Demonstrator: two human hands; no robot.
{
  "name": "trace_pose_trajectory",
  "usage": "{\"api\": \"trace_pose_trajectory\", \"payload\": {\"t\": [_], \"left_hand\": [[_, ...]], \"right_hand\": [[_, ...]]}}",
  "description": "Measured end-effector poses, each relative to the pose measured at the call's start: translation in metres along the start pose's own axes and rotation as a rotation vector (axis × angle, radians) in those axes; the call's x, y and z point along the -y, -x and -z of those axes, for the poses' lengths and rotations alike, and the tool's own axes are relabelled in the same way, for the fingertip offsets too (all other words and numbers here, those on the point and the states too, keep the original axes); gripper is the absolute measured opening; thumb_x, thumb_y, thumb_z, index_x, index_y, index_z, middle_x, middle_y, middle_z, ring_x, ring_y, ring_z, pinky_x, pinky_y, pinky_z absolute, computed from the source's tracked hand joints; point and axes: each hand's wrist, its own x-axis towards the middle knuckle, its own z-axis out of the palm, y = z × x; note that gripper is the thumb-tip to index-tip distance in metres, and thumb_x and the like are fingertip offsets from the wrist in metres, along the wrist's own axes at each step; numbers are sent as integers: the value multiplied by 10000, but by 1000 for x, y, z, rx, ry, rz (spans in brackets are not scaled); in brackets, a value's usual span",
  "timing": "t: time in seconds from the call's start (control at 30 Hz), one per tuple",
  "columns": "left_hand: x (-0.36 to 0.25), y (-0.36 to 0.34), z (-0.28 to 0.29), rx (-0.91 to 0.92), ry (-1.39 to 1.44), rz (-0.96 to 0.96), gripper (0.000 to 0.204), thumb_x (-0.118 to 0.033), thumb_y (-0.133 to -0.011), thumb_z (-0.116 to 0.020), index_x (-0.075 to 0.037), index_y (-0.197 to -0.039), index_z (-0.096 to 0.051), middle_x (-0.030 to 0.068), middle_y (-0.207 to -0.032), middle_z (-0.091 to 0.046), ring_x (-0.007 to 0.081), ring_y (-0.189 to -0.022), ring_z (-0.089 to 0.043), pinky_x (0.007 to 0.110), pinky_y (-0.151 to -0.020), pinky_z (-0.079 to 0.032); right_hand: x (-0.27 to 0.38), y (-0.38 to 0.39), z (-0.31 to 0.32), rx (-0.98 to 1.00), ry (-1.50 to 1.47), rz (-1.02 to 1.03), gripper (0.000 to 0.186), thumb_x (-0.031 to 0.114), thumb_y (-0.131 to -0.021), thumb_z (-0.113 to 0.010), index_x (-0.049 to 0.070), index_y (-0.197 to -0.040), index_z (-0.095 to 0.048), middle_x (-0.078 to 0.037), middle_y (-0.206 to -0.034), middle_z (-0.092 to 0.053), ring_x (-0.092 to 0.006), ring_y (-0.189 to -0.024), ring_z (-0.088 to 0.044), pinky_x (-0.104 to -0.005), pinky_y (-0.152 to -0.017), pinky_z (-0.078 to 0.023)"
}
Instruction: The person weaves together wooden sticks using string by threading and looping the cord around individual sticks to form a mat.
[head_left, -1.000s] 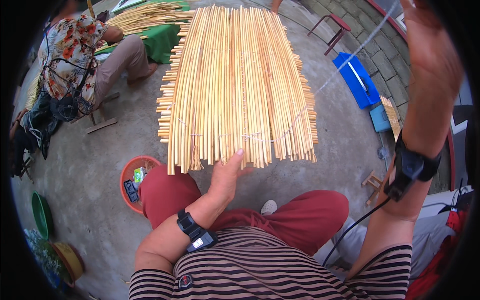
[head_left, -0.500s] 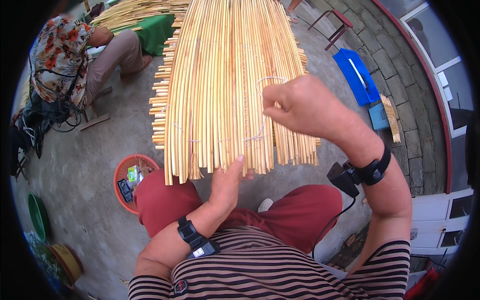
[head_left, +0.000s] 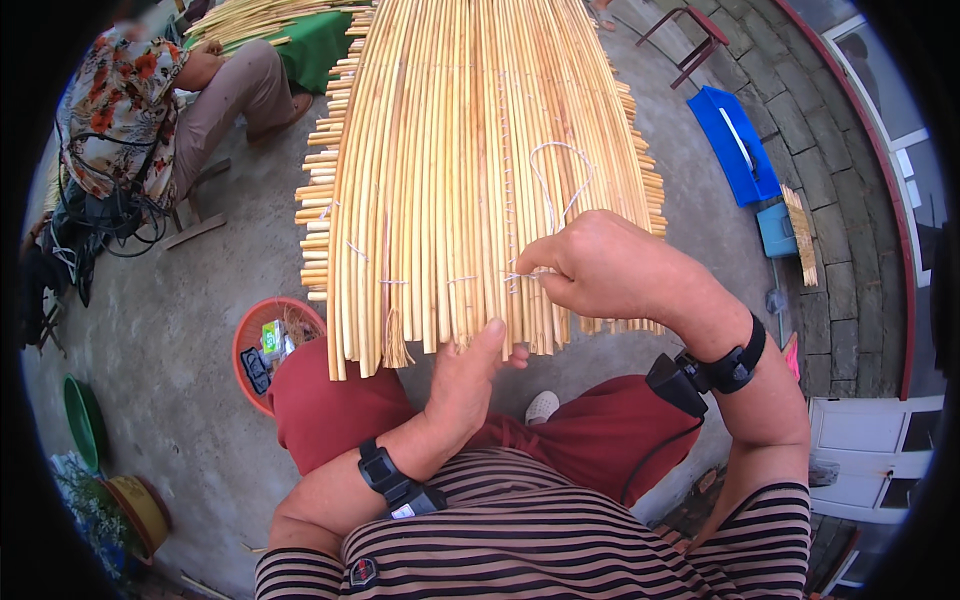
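Note:
A mat of pale straw-coloured reed stalks point(head_left: 440, 180), laid side by side, stretches away in front of me over a layer of crosswise stalks. My left hand point(head_left: 465, 375) grips its near edge, thumb on top and the other fingers mostly hidden below. Just above that thumb, my right hand point(head_left: 610, 265) pinches a thin needle point(head_left: 518, 274), its tip at the white stitches across the stalks. From the right hand a white thread point(head_left: 590, 170) loops loosely over the mat. A line of stitching point(head_left: 507, 160) runs lengthwise up the middle.
Beside my left knee stands an orange basket point(head_left: 243, 340) with small packets. A seated person point(head_left: 130, 130) is at the far left, near a green-covered table point(head_left: 315, 60) with reeds. On the right are a blue tray point(head_left: 722, 150), a light-blue box point(head_left: 776, 230) and a stool point(head_left: 690, 40).
My right hand has come down and nearer, from above the mat to the stitches by its near edge. The thread now lies in a larger loop. My left hand keeps its hold.

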Motion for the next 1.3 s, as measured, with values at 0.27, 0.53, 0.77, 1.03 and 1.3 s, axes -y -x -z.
{"api": "trace_pose_trajectory", "payload": {"t": [0.27,0.53,0.77,1.03,1.3], "left_hand": [[3,1,-6,-20,3,-19,460,-377,-963,-489,-88,-1315,-428,53,-1244,-538,168,-1092,-534,386,-890,-444],[-3,-2,-7,-32,58,-21,397,-265,-965,-500,-88,-1313,-431,49,-1235,-552,160,-1096,-553,389,-898,-471],[-2,0,-8,-92,45,1,385,-247,-965,-507,-69,-1299,-436,63,-1222,-560,176,-1085,-572,393,-897,-492],[-6,3,-12,-108,69,-2,380,-237,-966,-515,-63,-1296,-439,64,-1227,-559,180,-1100,-565,408,-902,-487],[-9,4,-13,-132,122,32,386,-234,-961,-527,-76,-1302,-437,53,-1241,-552,175,-1126,-548,411,-928,-466]], "right_hand": [[-13,-6,-6,63,-34,53,367,55,-708,-535,82,-1035,-697,-213,-654,-606,-341,-579,-606,-412,-602,-507],[-9,-10,2,141,-24,30,386,58,-700,-539,87,-1051,-695,-212,-642,-603,-335,-565,-601,-409,-593,-506],[-8,-14,2,153,-41,3,356,53,-696,-542,68,-1012,-704,-210,-690,-630,-333,-599,-620,-398,-621,-521],[3,-20,9,273,-10,-96,368,60,-721,-537,89,-1053,-693,-213,-834,-662,-345,-790,-653,-413,-760,-524],[1,-18,9,182,23,-56,365,47,-686,-525,75,-999,-711,-216,-721,-637,-337,-631,-633,-397,-646,-531]]}}
